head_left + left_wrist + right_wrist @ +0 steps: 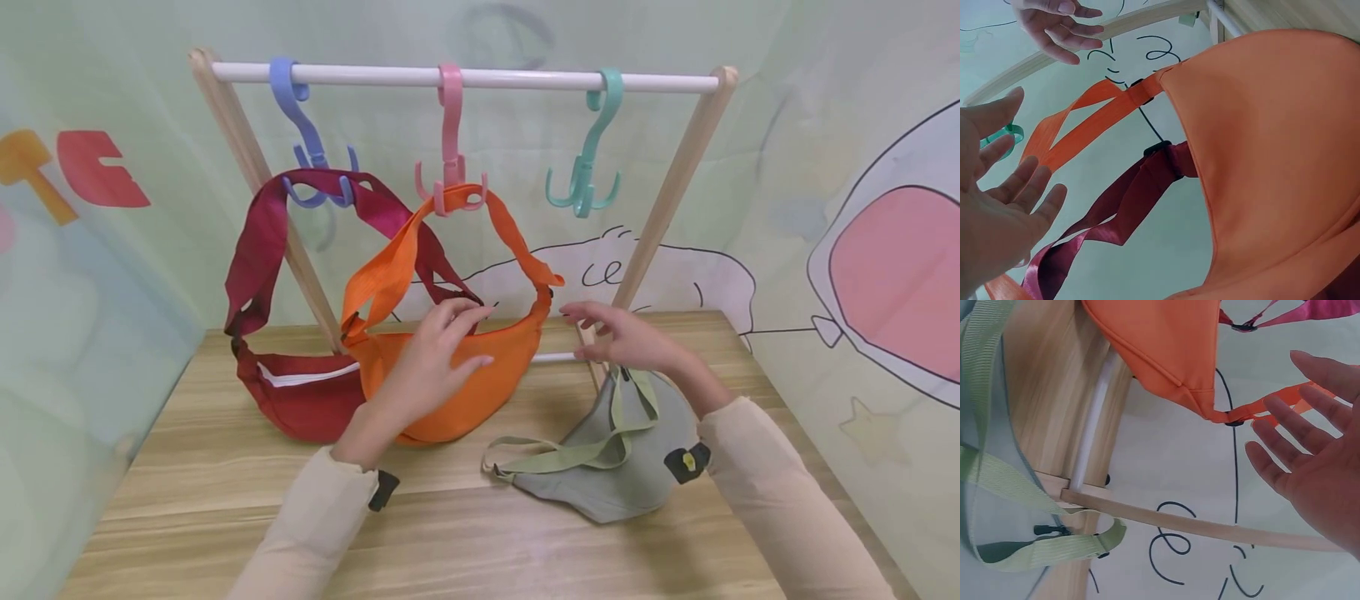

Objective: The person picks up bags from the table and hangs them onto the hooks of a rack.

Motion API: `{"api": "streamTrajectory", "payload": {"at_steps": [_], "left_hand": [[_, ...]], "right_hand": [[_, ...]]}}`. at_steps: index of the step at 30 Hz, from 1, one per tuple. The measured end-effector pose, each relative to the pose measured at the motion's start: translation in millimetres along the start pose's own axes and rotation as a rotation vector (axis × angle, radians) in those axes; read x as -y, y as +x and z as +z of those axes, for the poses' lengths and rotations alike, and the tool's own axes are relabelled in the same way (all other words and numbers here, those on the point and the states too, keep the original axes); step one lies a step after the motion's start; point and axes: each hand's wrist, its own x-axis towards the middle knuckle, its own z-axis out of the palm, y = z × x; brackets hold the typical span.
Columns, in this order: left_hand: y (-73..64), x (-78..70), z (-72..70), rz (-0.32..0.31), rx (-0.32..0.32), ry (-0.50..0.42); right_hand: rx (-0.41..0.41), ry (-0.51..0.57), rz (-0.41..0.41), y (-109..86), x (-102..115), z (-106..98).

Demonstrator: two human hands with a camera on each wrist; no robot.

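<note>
An orange waist bag (480, 375) hangs by its strap from a pink hook (451, 125). My left hand (427, 358) is in front of it with fingers loosely spread; the left wrist view shows no strap gripped in that hand (1007, 200). To the right of the orange bag, my right hand (622, 335) hovers above a grey-green waist bag (645, 467), fingers extended, holding nothing in the right wrist view (1322, 456). That bag lies on the table with its pale green strap (585, 454) across it. Behind the orange bag, a dark red waist bag (300, 408) hangs from a blue hook (300, 117).
A white rail (525, 80) on wooden posts (675, 179) carries the hooks. From its right part hangs a green hook (583, 167) with no bag on it. The rack stands on a wood-grain table (225, 500), with printed cloth walls (810, 167) around it.
</note>
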Motion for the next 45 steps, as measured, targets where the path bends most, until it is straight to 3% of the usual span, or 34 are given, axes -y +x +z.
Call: {"api": "streamTrajectory", "payload": {"at_steps": [5, 17, 26, 38, 45], "left_hand": [[-4.0, 1.9, 7.3, -0.012, 0.035, 0.012], [-11.4, 5.3, 25.1, -0.02, 0.079, 0.004], [-16.8, 5.4, 36.1, -0.033, 0.134, -0.008], [-25.9, 2.7, 56.7, -0.069, 0.221, -0.017], [-33.2, 1.1, 73.1, -0.043, 0.235, -0.028]], "right_hand": [[0.012, 0.026, -0.014, -3.1, -9, 3], [0.074, 0.03, 0.066, -17.5, -24, 11], [0.114, 0.033, 0.043, -27.2, -39, 17], [0.166, 0.065, 0.11, -43.0, -57, 26], [0.207, 0.101, 0.132, -50.6, -65, 31]]}}
